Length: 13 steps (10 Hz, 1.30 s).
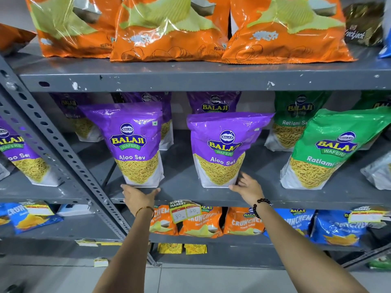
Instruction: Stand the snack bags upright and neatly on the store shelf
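Note:
Two purple Aloo Sev bags stand upright at the front of the grey middle shelf (pixel 182 191): the left purple bag (pixel 135 142) and the right purple bag (pixel 224 149). My left hand (pixel 138 196) is spread just under the left bag's base, fingers apart, touching or nearly touching it. My right hand (pixel 247 188) is open at the lower right corner of the right bag, fingertips against its base. More purple bags stand behind them. A green Ratlami Sev bag (pixel 325 151) leans to the right of the pair.
Large orange chip bags (pixel 169 28) fill the top shelf. Orange and blue snack packs (pixel 203 223) sit on the shelf below, with a price tag (pixel 185 211) hanging on the edge. A perforated grey upright (pixel 63 149) splits the rack at left. Another purple bag (pixel 23 153) stands beyond it.

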Each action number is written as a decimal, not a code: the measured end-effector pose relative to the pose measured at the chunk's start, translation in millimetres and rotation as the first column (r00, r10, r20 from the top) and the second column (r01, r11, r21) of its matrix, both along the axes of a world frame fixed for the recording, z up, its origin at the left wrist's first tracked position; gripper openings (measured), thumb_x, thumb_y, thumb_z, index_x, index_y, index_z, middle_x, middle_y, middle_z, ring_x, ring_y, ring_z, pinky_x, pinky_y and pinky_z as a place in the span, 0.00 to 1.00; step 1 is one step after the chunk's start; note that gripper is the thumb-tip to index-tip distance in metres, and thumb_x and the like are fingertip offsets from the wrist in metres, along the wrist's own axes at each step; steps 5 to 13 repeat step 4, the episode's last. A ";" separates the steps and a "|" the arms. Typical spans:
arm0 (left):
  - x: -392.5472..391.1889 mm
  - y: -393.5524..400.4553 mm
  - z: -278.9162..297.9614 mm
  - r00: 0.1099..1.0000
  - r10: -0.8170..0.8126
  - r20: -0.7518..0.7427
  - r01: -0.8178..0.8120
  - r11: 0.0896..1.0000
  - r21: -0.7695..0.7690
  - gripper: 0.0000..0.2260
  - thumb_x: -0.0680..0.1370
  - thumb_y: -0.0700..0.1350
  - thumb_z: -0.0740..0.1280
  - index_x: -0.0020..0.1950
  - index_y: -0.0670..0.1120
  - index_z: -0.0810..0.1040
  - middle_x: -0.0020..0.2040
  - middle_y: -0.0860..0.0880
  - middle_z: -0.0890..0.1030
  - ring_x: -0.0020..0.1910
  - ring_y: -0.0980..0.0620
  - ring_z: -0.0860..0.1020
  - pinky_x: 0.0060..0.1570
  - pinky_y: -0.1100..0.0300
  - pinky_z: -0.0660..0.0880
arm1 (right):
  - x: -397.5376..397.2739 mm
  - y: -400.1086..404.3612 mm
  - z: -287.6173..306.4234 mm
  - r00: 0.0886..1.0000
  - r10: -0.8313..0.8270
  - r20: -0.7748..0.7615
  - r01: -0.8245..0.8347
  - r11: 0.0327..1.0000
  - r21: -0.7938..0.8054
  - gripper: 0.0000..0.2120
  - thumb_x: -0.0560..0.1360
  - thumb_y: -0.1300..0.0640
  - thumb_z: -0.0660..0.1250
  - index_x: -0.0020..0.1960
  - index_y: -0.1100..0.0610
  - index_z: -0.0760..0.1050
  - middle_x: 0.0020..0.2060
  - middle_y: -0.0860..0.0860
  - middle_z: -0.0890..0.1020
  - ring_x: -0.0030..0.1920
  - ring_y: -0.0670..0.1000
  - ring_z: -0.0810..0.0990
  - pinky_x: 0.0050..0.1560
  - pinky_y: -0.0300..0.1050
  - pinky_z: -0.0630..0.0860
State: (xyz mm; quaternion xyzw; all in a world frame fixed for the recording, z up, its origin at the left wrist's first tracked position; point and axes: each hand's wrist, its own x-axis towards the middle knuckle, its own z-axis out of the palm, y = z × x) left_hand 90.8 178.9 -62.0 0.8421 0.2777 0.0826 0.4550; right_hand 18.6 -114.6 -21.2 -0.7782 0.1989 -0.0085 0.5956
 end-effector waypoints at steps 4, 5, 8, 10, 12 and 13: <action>-75.8 -43.4 14.8 0.915 -0.403 -0.015 0.367 0.818 0.442 0.36 0.78 0.58 0.55 0.75 0.36 0.47 0.77 0.38 0.53 0.77 0.42 0.50 0.76 0.48 0.47 | -46.0 22.0 -13.5 0.999 -0.024 0.029 0.036 0.852 -0.522 0.27 0.77 0.51 0.58 0.73 0.57 0.57 0.70 0.59 0.69 0.68 0.61 0.69 0.65 0.53 0.68; -75.8 -43.4 14.8 0.915 -0.403 -0.015 0.367 0.818 0.442 0.36 0.78 0.58 0.55 0.75 0.36 0.47 0.77 0.38 0.53 0.77 0.42 0.50 0.76 0.48 0.47 | -46.0 22.0 -13.5 0.999 -0.024 0.029 0.036 0.852 -0.522 0.27 0.77 0.51 0.58 0.73 0.57 0.57 0.70 0.59 0.69 0.68 0.61 0.69 0.65 0.53 0.68; -75.8 -43.4 14.8 0.915 -0.403 -0.015 0.367 0.818 0.442 0.36 0.78 0.58 0.55 0.75 0.36 0.47 0.77 0.38 0.53 0.77 0.42 0.50 0.76 0.48 0.47 | -46.0 22.0 -13.5 0.999 -0.024 0.029 0.036 0.852 -0.522 0.27 0.77 0.51 0.58 0.73 0.57 0.57 0.70 0.59 0.69 0.68 0.61 0.69 0.65 0.53 0.68; -75.8 -43.4 14.8 0.915 -0.403 -0.015 0.367 0.818 0.442 0.36 0.78 0.58 0.55 0.75 0.36 0.47 0.77 0.38 0.53 0.77 0.42 0.50 0.76 0.48 0.47 | -46.0 22.0 -13.5 0.999 -0.024 0.029 0.036 0.852 -0.522 0.27 0.77 0.51 0.58 0.73 0.57 0.57 0.70 0.59 0.69 0.68 0.61 0.69 0.65 0.53 0.68; -75.8 -43.4 14.8 0.915 -0.403 -0.015 0.367 0.818 0.442 0.36 0.78 0.58 0.55 0.75 0.36 0.47 0.77 0.38 0.53 0.77 0.42 0.50 0.76 0.48 0.47 | -46.0 22.0 -13.5 0.999 -0.024 0.029 0.036 0.852 -0.522 0.27 0.77 0.51 0.58 0.73 0.57 0.57 0.70 0.59 0.69 0.68 0.61 0.69 0.65 0.53 0.68; -75.8 -43.4 14.8 0.915 -0.403 -0.015 0.367 0.818 0.442 0.36 0.78 0.58 0.55 0.75 0.36 0.47 0.77 0.38 0.53 0.77 0.42 0.50 0.76 0.48 0.47 | -46.0 22.0 -13.5 0.999 -0.024 0.029 0.036 0.852 -0.522 0.27 0.77 0.51 0.58 0.73 0.57 0.57 0.70 0.59 0.69 0.68 0.61 0.69 0.65 0.53 0.68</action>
